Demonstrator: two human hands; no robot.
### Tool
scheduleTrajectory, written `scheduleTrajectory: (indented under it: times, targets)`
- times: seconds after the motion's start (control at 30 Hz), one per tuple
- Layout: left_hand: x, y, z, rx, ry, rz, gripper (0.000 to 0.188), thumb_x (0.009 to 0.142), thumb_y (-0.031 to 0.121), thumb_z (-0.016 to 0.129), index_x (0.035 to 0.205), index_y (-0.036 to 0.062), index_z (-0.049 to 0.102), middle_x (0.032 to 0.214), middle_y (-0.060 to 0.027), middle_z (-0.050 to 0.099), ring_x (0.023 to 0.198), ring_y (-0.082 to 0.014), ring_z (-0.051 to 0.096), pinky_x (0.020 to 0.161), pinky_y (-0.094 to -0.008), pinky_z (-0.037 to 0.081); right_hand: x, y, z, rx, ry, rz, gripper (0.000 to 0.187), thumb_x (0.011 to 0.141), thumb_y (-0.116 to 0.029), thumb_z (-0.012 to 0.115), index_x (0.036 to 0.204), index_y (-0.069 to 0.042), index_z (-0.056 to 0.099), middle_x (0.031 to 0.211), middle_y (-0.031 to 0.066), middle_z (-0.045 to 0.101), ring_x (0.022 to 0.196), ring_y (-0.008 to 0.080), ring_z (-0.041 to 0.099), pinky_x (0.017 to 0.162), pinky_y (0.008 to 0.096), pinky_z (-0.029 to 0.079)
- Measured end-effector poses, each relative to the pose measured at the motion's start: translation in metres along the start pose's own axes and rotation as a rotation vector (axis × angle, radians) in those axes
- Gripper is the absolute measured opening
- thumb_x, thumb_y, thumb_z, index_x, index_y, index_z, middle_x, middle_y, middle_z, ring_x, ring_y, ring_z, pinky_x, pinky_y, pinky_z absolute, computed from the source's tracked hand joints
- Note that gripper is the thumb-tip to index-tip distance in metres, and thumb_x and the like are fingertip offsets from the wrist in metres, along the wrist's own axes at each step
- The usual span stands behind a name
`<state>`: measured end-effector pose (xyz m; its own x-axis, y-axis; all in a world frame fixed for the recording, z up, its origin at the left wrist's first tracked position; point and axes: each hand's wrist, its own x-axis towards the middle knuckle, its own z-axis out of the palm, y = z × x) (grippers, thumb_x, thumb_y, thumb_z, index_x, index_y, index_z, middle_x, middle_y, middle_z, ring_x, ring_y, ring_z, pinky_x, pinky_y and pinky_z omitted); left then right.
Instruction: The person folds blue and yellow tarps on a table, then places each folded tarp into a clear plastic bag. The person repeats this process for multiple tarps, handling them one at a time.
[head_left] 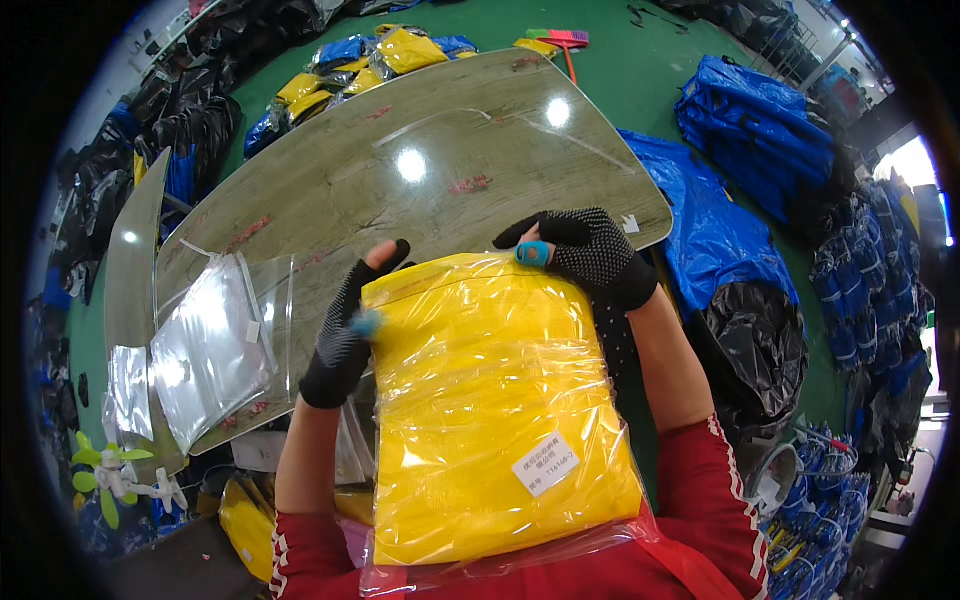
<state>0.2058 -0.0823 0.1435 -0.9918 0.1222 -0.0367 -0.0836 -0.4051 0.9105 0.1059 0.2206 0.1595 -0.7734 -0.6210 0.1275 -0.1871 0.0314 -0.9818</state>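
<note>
Head view: left hand [340,345] and right hand [590,255] each close their grip on the top corners of the yellow bagged packet [495,410], propped against the torso, its open end over the surface [400,190].

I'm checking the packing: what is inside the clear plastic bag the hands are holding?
The clear plastic bag holds a folded yellow item bearing a white label. Its inner layers are hidden.
</note>
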Motion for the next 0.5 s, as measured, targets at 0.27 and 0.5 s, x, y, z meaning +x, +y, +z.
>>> scheduleTrajectory:
  times: [0.27, 0.5]
  targets:
    - [0.011, -0.012, 0.005, 0.318, 0.232, 0.132, 0.026, 0.089, 0.020, 0.066, 0.103, -0.0011, 0.066, 0.101, -0.0066, 0.067, 0.094, -0.0132, 0.060, 0.090, -0.0257, 0.045, -0.012, 0.022, 0.024, 0.339, 0.334, 0.226, 0.045, 0.084, -0.035, 0.072, 0.110, 0.000, 0.061, 0.098, 0.0072, 0.065, 0.088, 0.0131, 0.060, 0.084, 0.0277, 0.047]
    - [0.039, -0.014, 0.002, 0.372, 0.304, 0.206, 0.029, 0.093, 0.021, 0.062, 0.110, -0.0020, 0.067, 0.094, -0.0033, 0.068, 0.084, -0.0082, 0.056, 0.079, -0.0228, 0.045, 0.004, 0.024, 0.028, 0.019, 0.522, 0.080, 0.024, 0.090, -0.025, 0.067, 0.093, 0.000, 0.068, 0.082, 0.0020, 0.067, 0.077, 0.0081, 0.058, 0.071, 0.0228, 0.046]
